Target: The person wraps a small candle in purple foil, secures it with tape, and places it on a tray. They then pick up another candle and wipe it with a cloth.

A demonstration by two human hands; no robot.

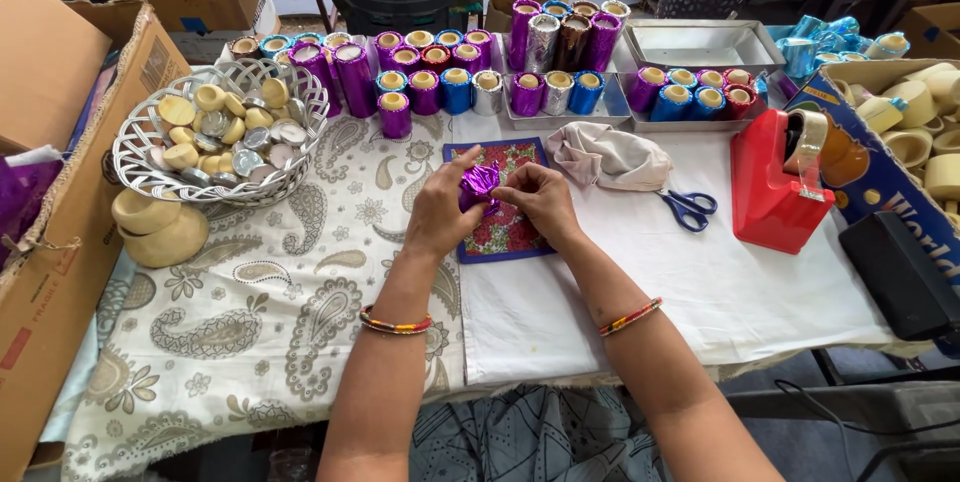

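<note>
Both hands meet over a floral mat [510, 227] w/ a small purple foil-wrapped piece [480, 182] pinched between them. Left hand [440, 210] grips it from the left, fingers curled round its side, thumb up top. Right hand [543, 200] presses in from the right, fingertips on the foil. Piece sits just above the mat, right btwn the two sets of fingertips. Blue-handled scissors [688, 208] lie right of the right-hand fingers, beige cloth [608, 156] just beyond them

Purple foil-wrapped piece [480, 185] pinched btwn 2 hands, above floral mat.
</note>
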